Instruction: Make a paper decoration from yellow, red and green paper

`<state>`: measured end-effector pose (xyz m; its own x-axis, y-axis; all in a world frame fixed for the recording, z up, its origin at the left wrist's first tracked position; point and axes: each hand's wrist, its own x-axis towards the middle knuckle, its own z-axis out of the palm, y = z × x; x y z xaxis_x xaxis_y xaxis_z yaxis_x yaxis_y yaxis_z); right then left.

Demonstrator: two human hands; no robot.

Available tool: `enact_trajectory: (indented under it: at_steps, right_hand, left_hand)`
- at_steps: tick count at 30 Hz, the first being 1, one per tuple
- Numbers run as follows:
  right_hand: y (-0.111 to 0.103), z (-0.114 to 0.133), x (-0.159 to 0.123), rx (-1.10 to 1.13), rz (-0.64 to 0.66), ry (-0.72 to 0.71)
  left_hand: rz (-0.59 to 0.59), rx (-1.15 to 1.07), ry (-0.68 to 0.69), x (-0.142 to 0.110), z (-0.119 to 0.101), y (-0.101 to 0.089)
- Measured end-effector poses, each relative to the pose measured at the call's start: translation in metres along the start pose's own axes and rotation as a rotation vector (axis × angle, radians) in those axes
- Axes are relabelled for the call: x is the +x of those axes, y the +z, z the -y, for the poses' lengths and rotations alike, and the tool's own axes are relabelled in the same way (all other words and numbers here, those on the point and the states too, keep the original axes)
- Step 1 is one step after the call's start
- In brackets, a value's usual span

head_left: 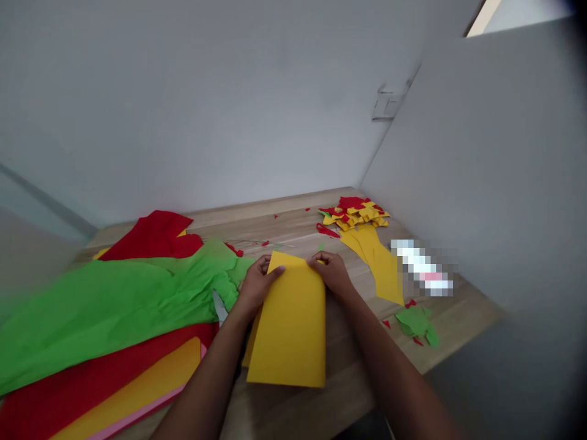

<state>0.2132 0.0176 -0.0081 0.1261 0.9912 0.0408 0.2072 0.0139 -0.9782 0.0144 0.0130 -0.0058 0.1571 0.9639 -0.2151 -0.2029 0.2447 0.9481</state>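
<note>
A folded yellow sheet (291, 324), paper or felt, is held up over the front of the wooden table. My left hand (259, 282) pinches its upper left edge, thumb on the near face and fingers behind. At its upper right corner, my right hand (331, 272) grips the edge between thumb and fingers. The sheet is doubled over, with a second layer showing at the lower left. Just left of my left hand lies crumpled green fabric (137, 299), and a grey blade-like piece (220, 305) pokes out beside my left forearm.
Red fabric (156, 235) lies at the back left; red, yellow and pink sheets (137, 391) are at front left. A heap of red and yellow cut pieces (358, 211), yellow strips (378, 263) and green scraps (418, 324) lie on the right. Walls bound the table (440, 360) behind and right.
</note>
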Motion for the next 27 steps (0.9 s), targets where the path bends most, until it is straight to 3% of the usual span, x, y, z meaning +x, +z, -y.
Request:
enact_trajectory:
  at_steps: [9, 13, 20, 27]
  right_hand:
    - [0.003, -0.007, 0.004, 0.031, -0.076, 0.011]
    - [0.004, -0.008, 0.005, 0.033, -0.087, 0.027]
    - [0.005, -0.009, 0.004, 0.011, -0.099, 0.005]
    - [0.006, -0.004, 0.005, 0.064, -0.13, 0.018]
  left_hand:
    - [0.002, -0.079, -0.016, 0.007, 0.001, -0.003]
    - [0.043, 0.007, -0.076, 0.002, -0.004, -0.003]
    - [0.008, 0.137, -0.089, -0.007, -0.01, 0.003]
    - [0.057, -0.015, -0.092, -0.003, -0.002, -0.002]
